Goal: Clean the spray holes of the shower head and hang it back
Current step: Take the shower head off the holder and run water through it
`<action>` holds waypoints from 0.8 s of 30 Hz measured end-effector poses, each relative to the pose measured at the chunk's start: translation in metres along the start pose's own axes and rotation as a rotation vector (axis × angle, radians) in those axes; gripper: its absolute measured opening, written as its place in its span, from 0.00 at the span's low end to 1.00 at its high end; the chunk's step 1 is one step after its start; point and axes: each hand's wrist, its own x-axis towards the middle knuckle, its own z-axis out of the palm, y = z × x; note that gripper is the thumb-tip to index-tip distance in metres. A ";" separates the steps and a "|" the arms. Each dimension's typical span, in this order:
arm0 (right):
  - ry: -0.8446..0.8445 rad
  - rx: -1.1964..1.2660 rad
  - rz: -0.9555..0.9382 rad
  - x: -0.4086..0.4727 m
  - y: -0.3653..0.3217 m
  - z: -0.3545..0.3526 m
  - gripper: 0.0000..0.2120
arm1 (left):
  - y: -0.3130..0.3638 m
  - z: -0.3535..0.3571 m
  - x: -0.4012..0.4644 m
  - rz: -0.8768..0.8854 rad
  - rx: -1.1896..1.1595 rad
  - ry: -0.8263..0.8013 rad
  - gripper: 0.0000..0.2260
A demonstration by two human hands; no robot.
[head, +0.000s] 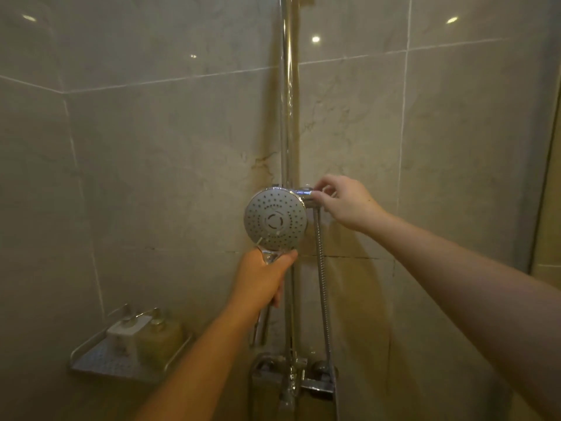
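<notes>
Shower head upright, round face turned toward the camera, spray holes in rings around a centre piece. Gripped by the left hand at the handle just under the face: thumb laid across the front of the chrome neck, remaining fingers wrapped behind and below. Face itself clear of the fingers, sitting directly above the fist. Positioned just in front of the vertical chrome rail, top edge level with the holder on that rail.

Right hand reaching in from the right, thumb and forefinger pinching the chrome knob end of the holder, other fingers loosely curled behind. Holder just beside the upper right rim of the face; touching or apart, impossible to tell.

Metal hose hanging down from below the holder, running past the left wrist toward the tap at the bottom.

Corner shelf on the left wall carrying two pump bottles. Pale tiled walls all around.
</notes>
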 end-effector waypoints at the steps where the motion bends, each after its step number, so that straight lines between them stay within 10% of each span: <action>1: -0.056 0.022 0.023 0.004 -0.001 -0.004 0.08 | 0.000 0.000 0.003 0.002 0.007 -0.004 0.13; 14: -0.339 -0.131 0.057 0.036 -0.017 -0.015 0.14 | -0.013 0.006 0.024 -0.017 -0.012 -0.028 0.05; 24: -0.180 -0.240 -0.069 0.034 -0.022 -0.016 0.10 | -0.016 0.001 0.021 -0.026 -0.041 -0.057 0.04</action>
